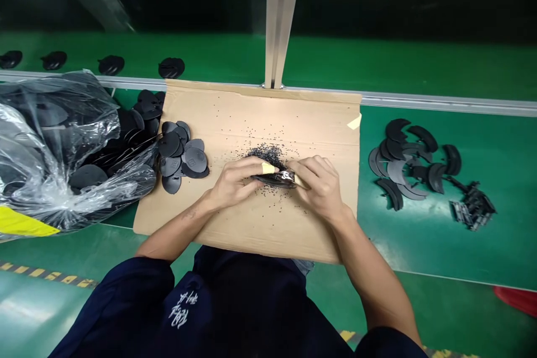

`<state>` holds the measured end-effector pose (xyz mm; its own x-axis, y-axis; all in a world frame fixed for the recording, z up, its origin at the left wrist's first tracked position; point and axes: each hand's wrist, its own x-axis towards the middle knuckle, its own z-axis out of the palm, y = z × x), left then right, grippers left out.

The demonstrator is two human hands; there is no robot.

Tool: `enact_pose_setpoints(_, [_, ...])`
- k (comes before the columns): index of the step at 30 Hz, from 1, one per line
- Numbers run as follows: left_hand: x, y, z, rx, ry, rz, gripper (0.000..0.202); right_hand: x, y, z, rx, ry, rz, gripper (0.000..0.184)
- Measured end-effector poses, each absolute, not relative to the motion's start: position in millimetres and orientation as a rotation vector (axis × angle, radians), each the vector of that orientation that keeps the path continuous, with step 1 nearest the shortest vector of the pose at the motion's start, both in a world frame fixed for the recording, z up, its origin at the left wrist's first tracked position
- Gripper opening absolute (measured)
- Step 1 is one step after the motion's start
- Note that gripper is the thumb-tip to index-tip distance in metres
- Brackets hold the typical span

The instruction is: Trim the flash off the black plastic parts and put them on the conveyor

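My left hand [235, 182] pinches the left side of a dark, rounded black plastic part [274, 181], low over the cardboard. Yellow tape wraps one of its fingertips. My right hand [319, 185] is closed at the part's other end, its fingers curled and partly hiding what they grip. Between the hands a small silver metal piece [286, 175] with a round spot shows against the part; its kind is unclear. Just beyond the fingers lies a heap of tiny black pieces [268, 152], with more scattered around it on the cardboard sheet [251, 229].
Black discs [195, 158] are piled on the cardboard's left, beside a clear plastic bag [84, 140] of similar discs. Curved black pieces [396, 170] and small black clip-like parts [474, 207] lie right. A metal post [277, 22] rises behind; several black parts [171, 67] line the back.
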<state>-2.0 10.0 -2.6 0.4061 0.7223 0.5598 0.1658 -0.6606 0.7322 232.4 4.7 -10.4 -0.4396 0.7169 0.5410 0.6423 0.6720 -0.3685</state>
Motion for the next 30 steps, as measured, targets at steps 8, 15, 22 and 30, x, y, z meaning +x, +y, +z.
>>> enact_pose_setpoints(8, [-1,8,-6,2.05,0.742,1.275,0.033,233,1,-2,-1.087,-2.271,-0.008,0.026])
enact_pose_setpoints(15, [1,7,-4,2.048,0.743,1.252,0.025,235,1,-3,-1.044,-2.255,0.007,0.024])
enact_pose_setpoints(22, [-1,8,-2,2.188,0.769,1.216,0.029,233,4,-8,-1.156,-2.242,-0.009,0.027])
enact_pose_setpoints(30, [-5,14,-7,2.464,0.905,1.188,0.038,234,6,-8,-1.144,-2.253,0.093,0.025])
